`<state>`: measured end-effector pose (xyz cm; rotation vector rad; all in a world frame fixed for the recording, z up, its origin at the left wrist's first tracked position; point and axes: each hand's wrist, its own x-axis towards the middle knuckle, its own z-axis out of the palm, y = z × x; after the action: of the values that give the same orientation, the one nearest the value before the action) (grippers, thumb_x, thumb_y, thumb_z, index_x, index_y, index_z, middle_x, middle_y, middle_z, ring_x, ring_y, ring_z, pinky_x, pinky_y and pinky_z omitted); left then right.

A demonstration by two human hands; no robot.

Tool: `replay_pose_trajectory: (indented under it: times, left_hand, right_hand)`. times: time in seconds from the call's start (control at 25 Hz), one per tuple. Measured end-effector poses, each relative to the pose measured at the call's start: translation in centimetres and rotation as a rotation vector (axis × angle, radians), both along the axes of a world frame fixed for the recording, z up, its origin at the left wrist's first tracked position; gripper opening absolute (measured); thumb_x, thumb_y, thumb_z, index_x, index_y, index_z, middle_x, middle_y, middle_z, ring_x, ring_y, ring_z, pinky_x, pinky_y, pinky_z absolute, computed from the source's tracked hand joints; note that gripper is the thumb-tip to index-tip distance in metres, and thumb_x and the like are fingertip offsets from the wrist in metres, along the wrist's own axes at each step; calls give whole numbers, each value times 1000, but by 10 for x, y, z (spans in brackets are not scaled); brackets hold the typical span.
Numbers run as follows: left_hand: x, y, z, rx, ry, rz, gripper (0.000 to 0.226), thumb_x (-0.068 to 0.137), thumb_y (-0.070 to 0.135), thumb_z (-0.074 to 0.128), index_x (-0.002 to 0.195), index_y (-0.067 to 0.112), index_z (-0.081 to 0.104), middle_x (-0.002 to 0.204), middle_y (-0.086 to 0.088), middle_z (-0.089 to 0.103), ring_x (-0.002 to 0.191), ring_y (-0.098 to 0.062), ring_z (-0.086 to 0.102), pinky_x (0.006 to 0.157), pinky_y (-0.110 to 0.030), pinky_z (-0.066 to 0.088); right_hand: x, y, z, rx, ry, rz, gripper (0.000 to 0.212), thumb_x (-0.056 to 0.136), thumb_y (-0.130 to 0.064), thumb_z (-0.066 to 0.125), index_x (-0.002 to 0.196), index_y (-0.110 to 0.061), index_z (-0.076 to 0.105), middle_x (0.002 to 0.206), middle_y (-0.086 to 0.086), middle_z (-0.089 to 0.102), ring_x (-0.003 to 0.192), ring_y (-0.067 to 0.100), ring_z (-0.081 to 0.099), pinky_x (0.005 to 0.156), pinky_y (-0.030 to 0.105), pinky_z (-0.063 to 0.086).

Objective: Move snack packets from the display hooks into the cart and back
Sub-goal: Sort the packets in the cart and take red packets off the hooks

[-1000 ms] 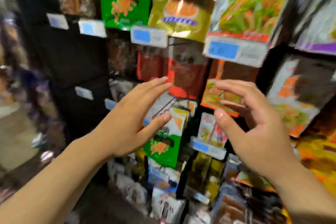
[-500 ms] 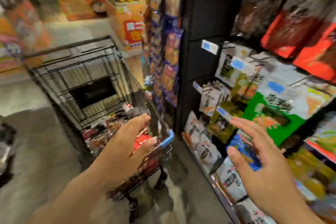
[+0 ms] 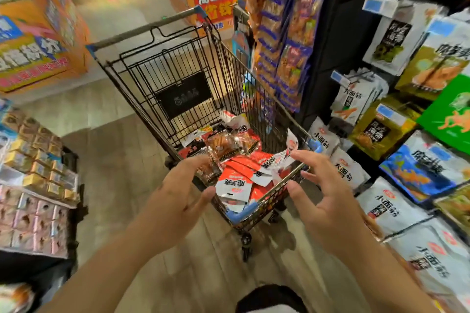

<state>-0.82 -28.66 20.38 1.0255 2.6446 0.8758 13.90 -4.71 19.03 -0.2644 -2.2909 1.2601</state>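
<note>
- Hands swung from black hook display (image 3: 340, 33) to above black wire shopping cart (image 3: 178, 76).
- left hand (image 3: 178, 198), right hand (image 3: 328, 201): fingers loosely spread, empty, over red-and-white foil snack packets (image 3: 236, 181) in cart.

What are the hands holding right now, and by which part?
Nothing. The left hand and the right hand are both empty, fingers spread over the snack packets in the cart.

Warm shop light falling evenly, wide-angle lens bending the edges, corners blurring, packets (image 3: 236, 180) glinting with glare
</note>
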Motion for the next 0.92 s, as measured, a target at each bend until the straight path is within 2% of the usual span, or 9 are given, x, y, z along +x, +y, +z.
replay_pose_trajectory:
  times: [0.12, 0.28, 0.36, 0.44, 0.52, 0.6, 0.76, 0.84, 0.92]
  left_hand:
    - [-29, 3, -14, -65, -3, -27, 61, 101, 42, 56, 155, 39, 27, 141, 31, 26, 130, 12, 26, 110, -19, 25]
    - [-85, 13, -40, -129, -34, -83, 63, 103, 39, 55, 157, 39, 23, 147, 28, 27, 138, 8, 22, 116, -23, 20]
    - [-119, 12, -53, -175, -23, -108, 61, 103, 38, 55, 154, 42, 23, 153, 23, 33, 142, 2, 30, 114, -23, 23]
    - [-166, 10, -69, -226, -28, -134, 57, 102, 41, 53, 151, 45, 23, 153, 20, 36, 139, -5, 42, 111, -23, 29]
    - [-212, 14, -81, -276, -47, -124, 55, 102, 47, 49, 150, 48, 21, 150, 24, 34, 126, -9, 55, 107, -26, 37]
    - [-244, 20, -89, -296, -81, -123, 56, 102, 48, 49, 149, 51, 20, 146, 27, 32, 116, -4, 56, 102, -25, 41]
    - [-274, 46, -105, -259, -146, -217, 59, 102, 43, 54, 151, 48, 22, 138, 33, 30, 125, 15, 32, 101, -6, 26]
    - [-284, 69, -120, -260, -191, -277, 63, 101, 35, 61, 153, 38, 27, 139, 30, 34, 125, 14, 35, 94, 3, 24]
    - [-293, 99, -137, -279, -252, -360, 68, 99, 30, 65, 155, 34, 26, 143, 22, 39, 122, 12, 40, 93, 1, 32]
  right_hand:
    - [-27, -2, -20, -1, -4, -53, 38, 93, -23, 62, 131, -21, 56, 128, -22, 54, 117, 8, 59, 100, 24, 48]
    - [-77, -2, -59, -168, -72, -144, 31, 96, -12, 65, 123, -27, 60, 117, -19, 61, 109, 8, 64, 90, 23, 53]
    - [-104, -9, -78, -268, -115, -190, 33, 96, -9, 64, 116, -35, 59, 114, -18, 63, 108, -1, 61, 84, 9, 49]
    - [-138, -15, -101, -303, -88, -252, 30, 95, -10, 63, 115, -33, 59, 116, -14, 65, 108, -7, 59, 82, 1, 43]
    - [-173, -13, -119, -328, -98, -284, 26, 93, -14, 59, 117, -25, 62, 117, -12, 66, 109, -4, 60, 82, 2, 44]
    - [-202, -12, -125, -380, -144, -310, 25, 96, -9, 60, 117, -24, 62, 115, -13, 66, 108, -1, 61, 82, 5, 46]
    - [-234, -4, -120, -391, -117, -362, 28, 96, -5, 60, 116, -24, 63, 111, -19, 67, 110, 1, 62, 83, 8, 49]
    - [-235, 2, -122, -402, -110, -419, 25, 97, -13, 59, 117, -28, 63, 114, -22, 66, 111, 0, 62, 83, 5, 47]
    - [-228, 8, -130, -415, -113, -523, 29, 94, -19, 59, 117, -36, 62, 114, -21, 67, 111, 2, 63, 84, 6, 48]
